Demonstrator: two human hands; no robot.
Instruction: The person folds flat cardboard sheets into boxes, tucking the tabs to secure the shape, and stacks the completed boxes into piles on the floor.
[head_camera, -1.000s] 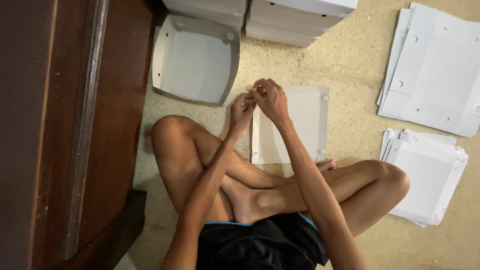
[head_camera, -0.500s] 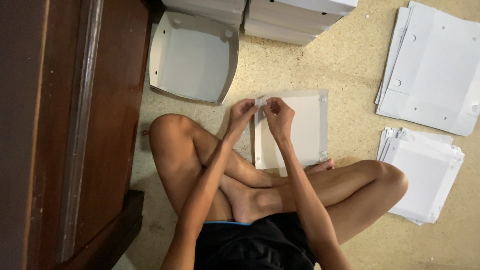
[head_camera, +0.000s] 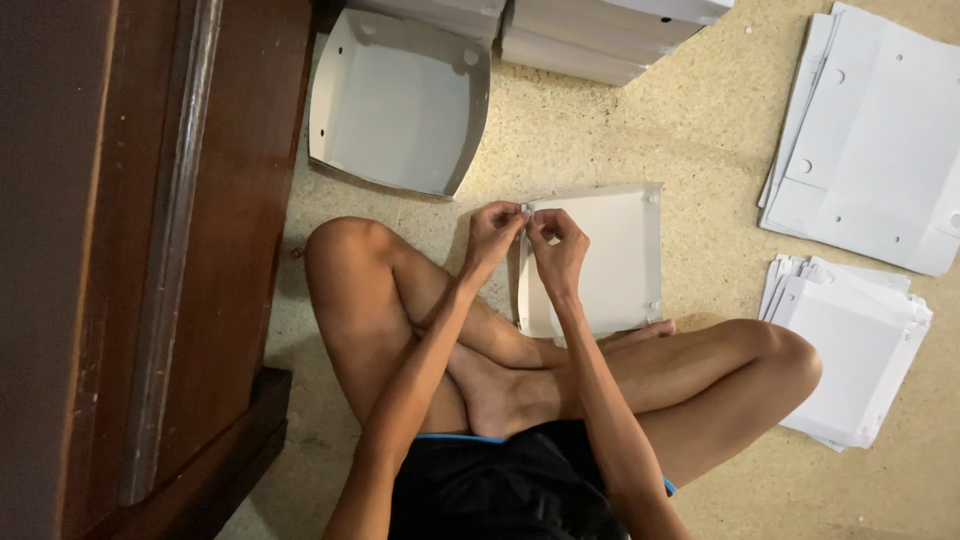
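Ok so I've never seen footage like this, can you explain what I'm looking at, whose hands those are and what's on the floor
This is a single view from a camera worn on a person's head, looking down. There is no machine: the person sits cross-legged on a speckled floor. Their left hand and right hand both pinch the near-left corner of a white cardboard tray lying in front of them. A finished tray with raised sides lies further back, with closed white boxes behind it. Two piles of flat cardboard sheets, a larger one and a smaller one, lie to the right. Dark wooden furniture stands on the left.

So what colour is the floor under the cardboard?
Speckled sandy beige floor; the head view shows it beside the white cardboard sheet.
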